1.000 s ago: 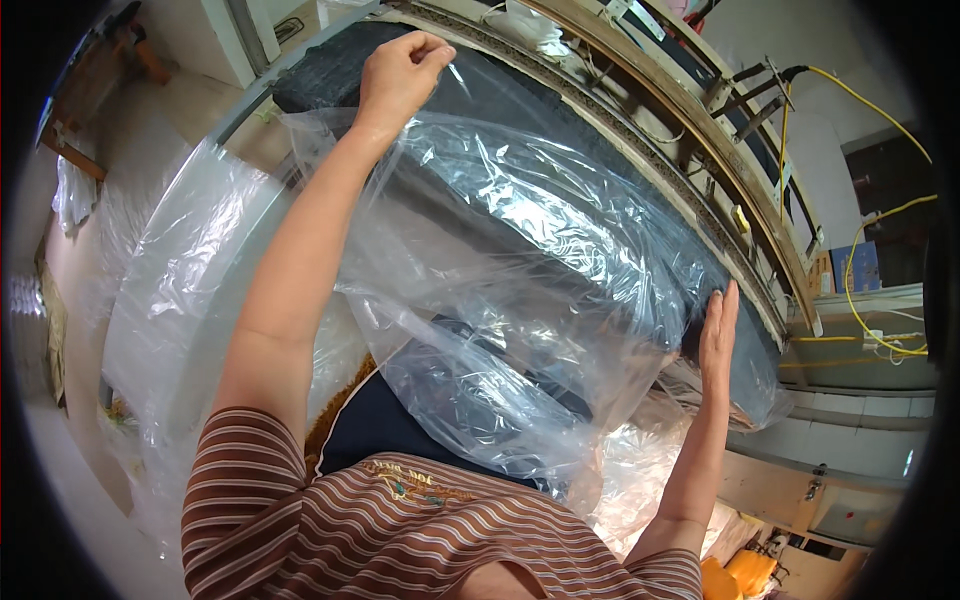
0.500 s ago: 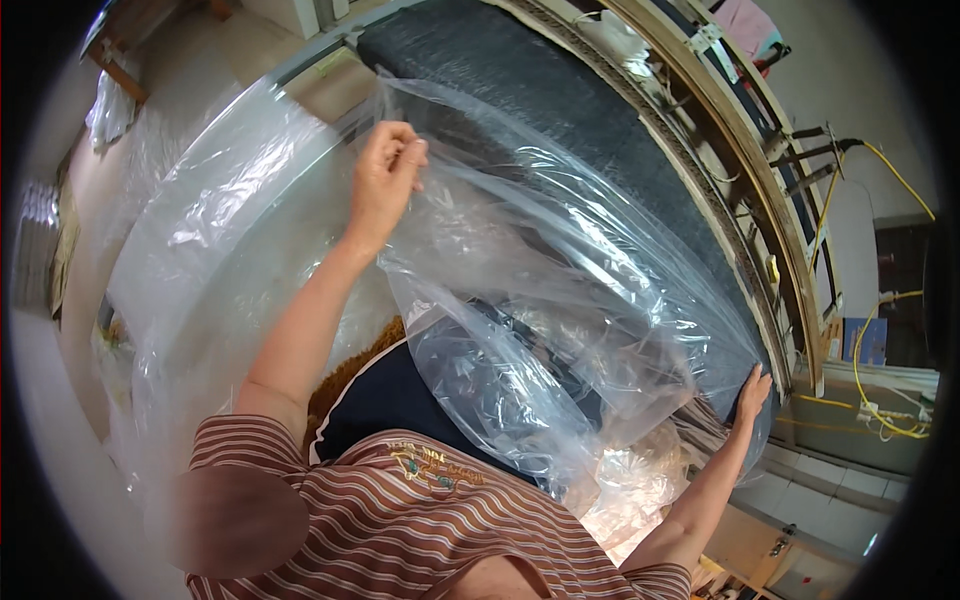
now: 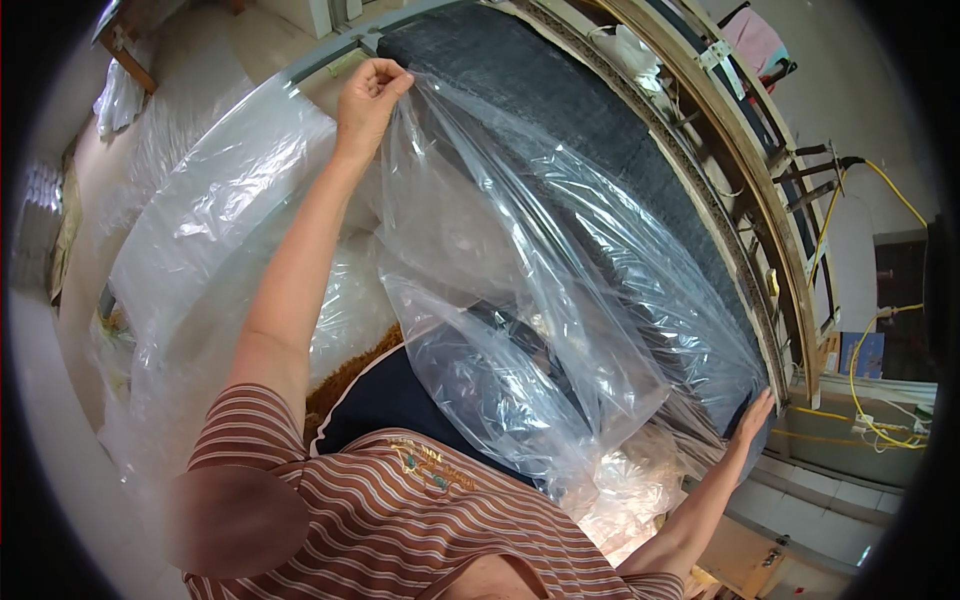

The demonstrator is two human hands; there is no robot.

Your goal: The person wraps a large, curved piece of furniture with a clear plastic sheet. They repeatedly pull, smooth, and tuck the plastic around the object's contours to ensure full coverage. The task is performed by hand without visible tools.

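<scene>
1. Head view: the left hand [image 3: 368,105] is closed in a pinch, thumb against fingers, on the upper left edge of a clear plastic sheet [image 3: 600,250].
2. The right hand [image 3: 752,420] reaches to the sheet's far right end, fingers extended and together; whether it grips any film cannot be told.
3. The sheet lies between the hands, partly over the dark-topped bench [image 3: 500,70], its near part draping in loose folds toward the person's lap. The step in hand appears to be holding the sheet out along the bench; a further move would seem to call for a firm pinch at the left and steady contact at the right.
4. The sheet's long axis runs obliquely from upper left to lower right, roughly along the bench; its gathered corner points toward the upper left, and several long creases fan from there.
5. Outward, crumpled film [image 3: 635,490] lies near the right forearm, a second plastic sheet [image 3: 215,180] spreads at left, and a curved wooden rail [image 3: 768,185] borders the bench's far side.
</scene>
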